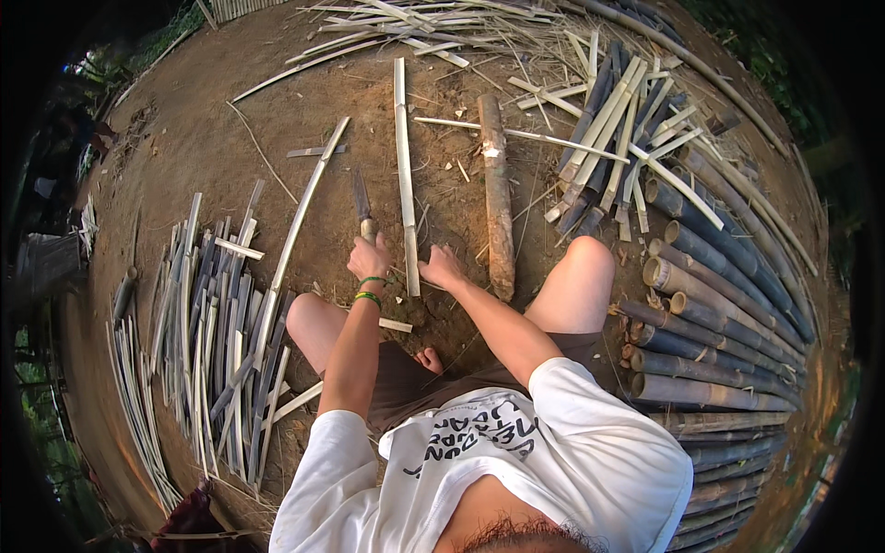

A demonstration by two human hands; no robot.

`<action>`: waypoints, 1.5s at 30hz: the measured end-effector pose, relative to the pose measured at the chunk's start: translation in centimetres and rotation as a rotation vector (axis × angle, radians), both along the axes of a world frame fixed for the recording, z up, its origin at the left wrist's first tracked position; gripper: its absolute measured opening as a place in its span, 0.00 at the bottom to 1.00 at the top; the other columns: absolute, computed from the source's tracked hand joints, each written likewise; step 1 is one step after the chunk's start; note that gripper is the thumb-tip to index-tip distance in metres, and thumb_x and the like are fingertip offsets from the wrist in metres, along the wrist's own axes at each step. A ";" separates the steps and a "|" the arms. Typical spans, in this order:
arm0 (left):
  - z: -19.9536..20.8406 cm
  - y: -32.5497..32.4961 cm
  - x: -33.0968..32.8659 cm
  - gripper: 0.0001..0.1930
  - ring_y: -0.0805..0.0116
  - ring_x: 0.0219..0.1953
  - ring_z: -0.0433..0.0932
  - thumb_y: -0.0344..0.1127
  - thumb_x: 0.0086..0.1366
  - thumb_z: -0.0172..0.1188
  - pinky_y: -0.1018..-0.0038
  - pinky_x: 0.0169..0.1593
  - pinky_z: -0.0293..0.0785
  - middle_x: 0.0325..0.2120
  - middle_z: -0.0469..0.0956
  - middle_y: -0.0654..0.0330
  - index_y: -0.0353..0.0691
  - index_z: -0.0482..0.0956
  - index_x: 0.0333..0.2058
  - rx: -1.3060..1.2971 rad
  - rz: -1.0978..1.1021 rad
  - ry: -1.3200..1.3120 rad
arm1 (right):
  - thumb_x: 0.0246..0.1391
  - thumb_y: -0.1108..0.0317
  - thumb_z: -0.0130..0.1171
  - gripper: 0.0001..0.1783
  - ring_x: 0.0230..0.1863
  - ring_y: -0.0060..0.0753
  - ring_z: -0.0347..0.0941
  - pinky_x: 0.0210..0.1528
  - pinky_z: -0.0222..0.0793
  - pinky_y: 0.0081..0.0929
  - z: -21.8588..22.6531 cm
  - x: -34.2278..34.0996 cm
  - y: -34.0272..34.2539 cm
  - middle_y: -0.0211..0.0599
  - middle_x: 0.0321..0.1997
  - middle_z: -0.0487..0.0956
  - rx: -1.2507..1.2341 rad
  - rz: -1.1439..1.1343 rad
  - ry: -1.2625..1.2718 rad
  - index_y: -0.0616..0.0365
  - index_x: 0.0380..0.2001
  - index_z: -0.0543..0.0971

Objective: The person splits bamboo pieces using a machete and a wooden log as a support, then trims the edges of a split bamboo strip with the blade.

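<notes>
My left hand is closed around the wooden handle of a knife, whose dark blade points away from me. Just right of it, a long pale split bamboo strip runs away from me over the bare earth. My right hand has its fingers curled at the right edge of this strip, close to its near end, and appears to grip it; the fingertips are partly hidden. A thick round log lies on the ground to the right of both hands.
Left of my knee lies a pile of split bamboo strips, with one long strip slanting away. Whole bamboo poles are stacked on the right. More split pieces lie at the far right, and loose strips spread at the back.
</notes>
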State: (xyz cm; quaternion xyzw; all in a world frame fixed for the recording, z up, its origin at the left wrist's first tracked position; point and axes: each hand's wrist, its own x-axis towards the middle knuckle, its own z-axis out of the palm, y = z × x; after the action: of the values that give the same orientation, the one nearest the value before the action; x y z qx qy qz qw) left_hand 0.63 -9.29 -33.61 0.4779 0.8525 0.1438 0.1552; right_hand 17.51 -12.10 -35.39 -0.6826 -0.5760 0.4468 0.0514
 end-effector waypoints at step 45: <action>-8.1 -15.1 -30.7 0.40 0.44 0.63 0.66 0.43 0.57 0.72 0.54 0.66 0.64 0.61 0.68 0.43 0.37 0.65 0.64 -0.012 0.209 0.300 | 0.58 0.70 0.57 0.06 0.27 0.13 0.63 0.30 0.58 0.19 15.3 15.7 -3.3 0.23 0.26 0.70 0.748 -0.588 0.594 0.61 0.33 0.74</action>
State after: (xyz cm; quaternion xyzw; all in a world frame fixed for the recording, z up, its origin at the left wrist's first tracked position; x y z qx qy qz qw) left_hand -30.02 -24.37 -41.67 0.4019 0.9120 0.0813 0.0134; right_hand 33.23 -15.35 -20.06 -0.5946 -0.4414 0.3517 0.5726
